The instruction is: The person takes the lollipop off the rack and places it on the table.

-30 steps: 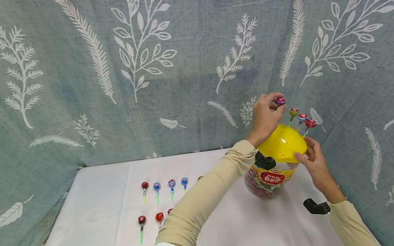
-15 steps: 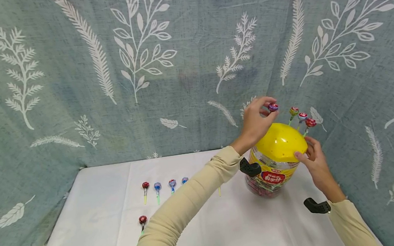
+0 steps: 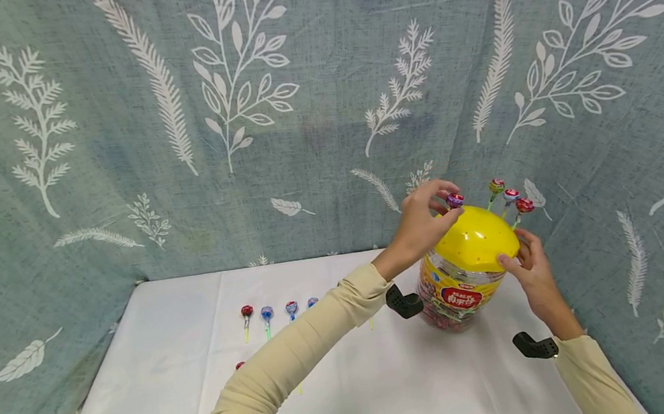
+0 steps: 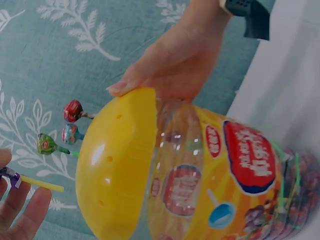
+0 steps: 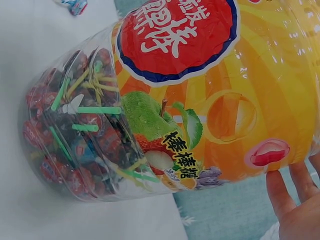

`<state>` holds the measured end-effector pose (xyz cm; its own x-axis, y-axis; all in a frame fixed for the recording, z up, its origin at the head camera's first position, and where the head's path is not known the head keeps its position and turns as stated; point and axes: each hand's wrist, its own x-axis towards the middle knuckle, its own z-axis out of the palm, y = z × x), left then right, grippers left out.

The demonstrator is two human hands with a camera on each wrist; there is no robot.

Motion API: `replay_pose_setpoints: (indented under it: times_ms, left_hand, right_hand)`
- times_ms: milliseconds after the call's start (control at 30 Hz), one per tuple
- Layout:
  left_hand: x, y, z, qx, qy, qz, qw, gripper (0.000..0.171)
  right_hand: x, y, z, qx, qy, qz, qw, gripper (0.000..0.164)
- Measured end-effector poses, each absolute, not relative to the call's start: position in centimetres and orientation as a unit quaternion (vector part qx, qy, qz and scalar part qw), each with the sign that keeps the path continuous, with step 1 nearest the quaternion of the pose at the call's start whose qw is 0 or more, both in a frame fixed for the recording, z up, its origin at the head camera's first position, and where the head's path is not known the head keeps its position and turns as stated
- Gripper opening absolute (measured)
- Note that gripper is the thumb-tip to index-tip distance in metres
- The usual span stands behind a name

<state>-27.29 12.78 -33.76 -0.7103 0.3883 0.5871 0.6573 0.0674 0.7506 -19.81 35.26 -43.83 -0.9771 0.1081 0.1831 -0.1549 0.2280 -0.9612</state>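
In the head view, my left hand [image 3: 422, 228] pinches a purple-wrapped lollipop [image 3: 455, 200] by its head, just over the left side of a yellow domed lid [image 3: 478, 239]. Its yellow stick [image 4: 46, 185] points at the lid in the left wrist view, apart from it. Small holes dot the dome. The lid tops a clear plastic jar [image 3: 462, 298] holding many wrapped lollipops [image 5: 75, 130]. My right hand [image 3: 533, 273] grips the jar's right side at the lid, thumb on the rim. Green [image 3: 496, 186], blue [image 3: 511, 195] and red [image 3: 524, 205] lollipops stand in the lid's far right side.
Several lollipops [image 3: 267, 313] lie in rows on the white-covered table [image 3: 154, 360], partly hidden under my left sleeve [image 3: 287, 360]. A leaf-patterned curtain [image 3: 312, 135] hangs behind and along the sides, close to the jar's right.
My left hand has moved left and down with the purple lollipop, bringing it nearer the lid. The left sleeve now hides more table lollipops. My right hand stays put.
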Motion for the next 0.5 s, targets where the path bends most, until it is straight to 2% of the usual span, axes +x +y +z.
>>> replay_pose_setpoints:
  times_ms: [500]
  left_hand:
    - [-24.7, 9.6, -36.5, -0.359, -0.724, -0.586, 0.060, 0.025]
  right_hand:
    - [-19.7, 35.2, -43.9, 0.016, -0.767, 0.631, 0.113, 0.069]
